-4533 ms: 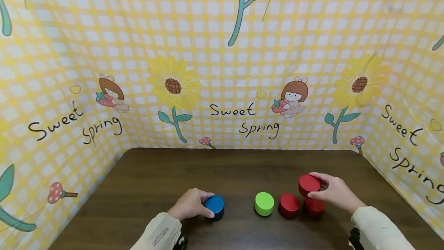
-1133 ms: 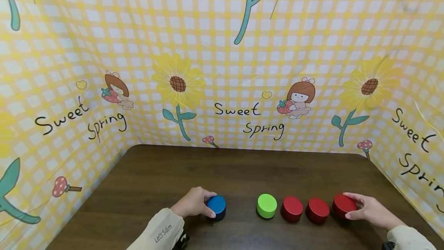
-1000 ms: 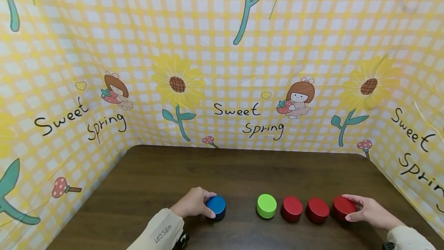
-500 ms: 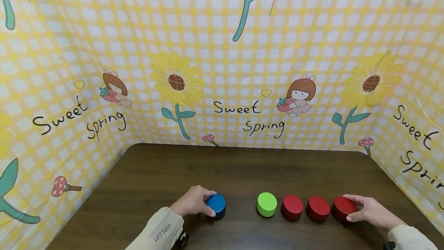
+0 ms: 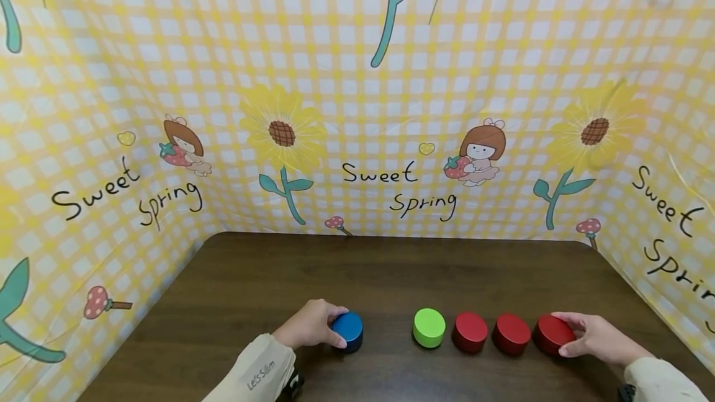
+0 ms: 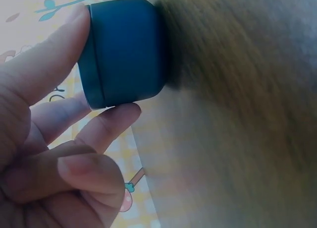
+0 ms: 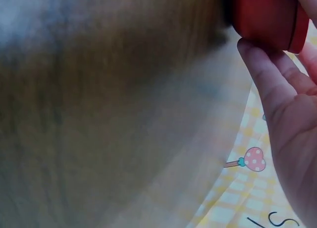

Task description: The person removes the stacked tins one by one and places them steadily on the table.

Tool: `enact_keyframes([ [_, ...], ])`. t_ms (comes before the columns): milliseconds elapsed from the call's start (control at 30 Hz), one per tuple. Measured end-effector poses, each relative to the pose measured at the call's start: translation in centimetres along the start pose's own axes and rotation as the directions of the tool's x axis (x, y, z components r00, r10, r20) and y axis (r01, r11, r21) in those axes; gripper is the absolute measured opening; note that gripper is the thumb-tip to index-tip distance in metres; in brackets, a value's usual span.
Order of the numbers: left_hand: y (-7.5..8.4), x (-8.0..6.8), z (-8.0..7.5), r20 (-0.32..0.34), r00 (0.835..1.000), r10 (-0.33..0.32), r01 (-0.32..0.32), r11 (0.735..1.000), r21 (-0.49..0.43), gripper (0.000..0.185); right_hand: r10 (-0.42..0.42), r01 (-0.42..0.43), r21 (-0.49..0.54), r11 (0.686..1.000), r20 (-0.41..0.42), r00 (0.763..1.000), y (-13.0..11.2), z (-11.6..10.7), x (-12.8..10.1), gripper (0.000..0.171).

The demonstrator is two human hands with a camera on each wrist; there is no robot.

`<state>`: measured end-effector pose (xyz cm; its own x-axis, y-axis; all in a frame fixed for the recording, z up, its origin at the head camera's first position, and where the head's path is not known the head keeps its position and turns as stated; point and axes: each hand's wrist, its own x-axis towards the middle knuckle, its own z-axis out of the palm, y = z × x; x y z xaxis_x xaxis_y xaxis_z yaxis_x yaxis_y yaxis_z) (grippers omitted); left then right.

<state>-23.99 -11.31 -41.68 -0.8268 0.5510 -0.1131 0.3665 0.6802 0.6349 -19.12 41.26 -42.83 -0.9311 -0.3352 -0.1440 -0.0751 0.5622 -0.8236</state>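
Observation:
My left hand (image 5: 311, 324) grips a small blue round tin (image 5: 349, 330) between thumb and fingers, and the tin stands on the table. In the left wrist view a lid seam runs round the blue tin (image 6: 130, 52). At the right end of a row, my right hand (image 5: 603, 341) holds a red round tin (image 5: 550, 334) from its right side, also on the table. The same red tin (image 7: 265, 20) is partly cut off in the right wrist view. Left of it stand a second red tin (image 5: 511, 332), a third red tin (image 5: 470, 331) and a light green tin (image 5: 429, 327).
The dark wooden table (image 5: 313, 272) carries the tins near its front. A yellow checked cloth (image 5: 357, 98) with printed flowers and lettering hangs behind it and along both sides. A gap of bare table separates the blue tin from the green one.
My right hand has brought its red tin from above the rightmost standing red tin down to the table at the row's right end. Over the last second both hands stay still.

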Motion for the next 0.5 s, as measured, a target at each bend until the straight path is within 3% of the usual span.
enact_keyframes([
  [267, 0.2, 0.3, 0.2, -0.015, 0.999, 0.041, -0.041, 0.998, 0.037, 0.056, -0.020, 0.020, -0.044, 0.999, 0.012, 1.000, 0.0, -0.1, 0.0, 0.084],
  [500, 0.8, 1.2, 0.6, -0.017, 0.999, 0.050, -0.051, 0.998, -0.023, 0.054, -0.023, 0.024, -0.052, 0.998, 0.024, 0.999, -0.1, 0.0, 0.1, 0.078],
])
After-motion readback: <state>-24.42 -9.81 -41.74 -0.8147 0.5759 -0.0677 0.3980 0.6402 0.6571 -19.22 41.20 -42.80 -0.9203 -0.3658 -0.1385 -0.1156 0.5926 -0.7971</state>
